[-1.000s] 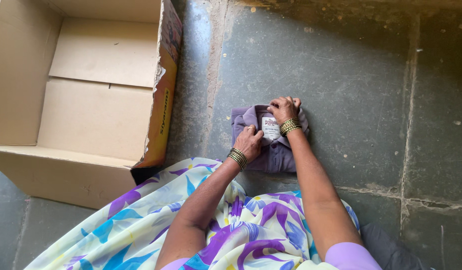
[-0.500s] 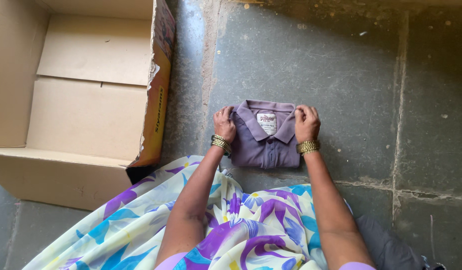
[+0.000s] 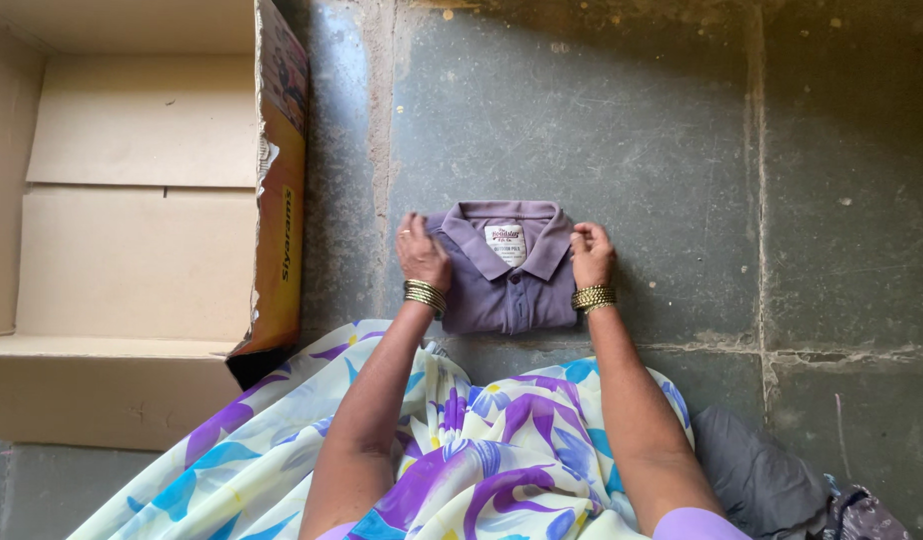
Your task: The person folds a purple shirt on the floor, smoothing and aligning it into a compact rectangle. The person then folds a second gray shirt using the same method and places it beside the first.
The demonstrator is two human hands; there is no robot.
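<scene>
Both hands sit on one folded purple shirt (image 3: 504,270), which lies flat on the stone floor (image 3: 662,150) just in front of the person's knees. The left hand (image 3: 422,252) grips the shirt's left edge, fingers curled over the fabric beside the collar; the right hand (image 3: 591,254) does the same on the right edge, fingers clenched around the fold. Gold bangles (image 3: 593,296) ring both wrists.

The folding looks finished, as far as can be judged: the shirt is a compact rectangle, collar up, neck label showing, button placket centred, no sleeve sticking out. It rests on the floor, not lifted.

An open cardboard box (image 3: 142,200) stands to the left, near the shirt but apart from it, and the part of its inside that shows holds nothing. So the shirt is folded and held at both sides, but it lies outside the box. A dark cloth (image 3: 762,480) lies by the right knee, untouched.
</scene>
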